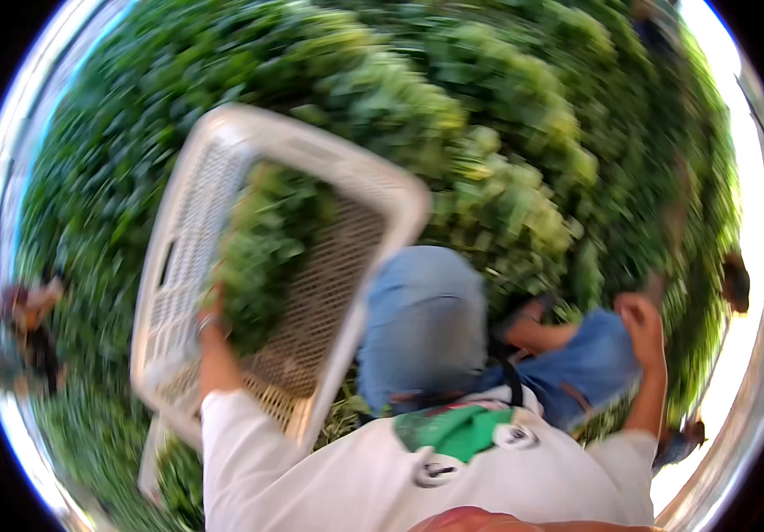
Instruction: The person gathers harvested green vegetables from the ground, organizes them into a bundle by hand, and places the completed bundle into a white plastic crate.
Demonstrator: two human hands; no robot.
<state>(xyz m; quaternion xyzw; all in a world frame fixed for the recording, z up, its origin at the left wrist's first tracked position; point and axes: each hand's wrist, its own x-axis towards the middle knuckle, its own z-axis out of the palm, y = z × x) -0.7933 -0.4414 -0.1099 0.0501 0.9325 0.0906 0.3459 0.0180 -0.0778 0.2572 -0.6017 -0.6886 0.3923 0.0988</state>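
Note:
A white perforated plastic crate (318,149) sits before me, slightly to my left, on a mass of leafy greens. Inside it is a bunch of leafy green stems (269,246), blurred by motion. My left hand (213,306) reaches over the near rim, against the left side of this bunch. Leaves and blur hide how its fingers lie. A band circles the left wrist. Over by my bent right knee, my right hand (638,322) has curled fingers. Blur conceals whether anything is in it.
Leafy greens (508,100) are heaped all around, with paler bundles ahead. My denim-clad left knee (425,319) is close against the crate's right side. Another pale container edge (150,459) shows at lower left. A person (29,326) is at the far left.

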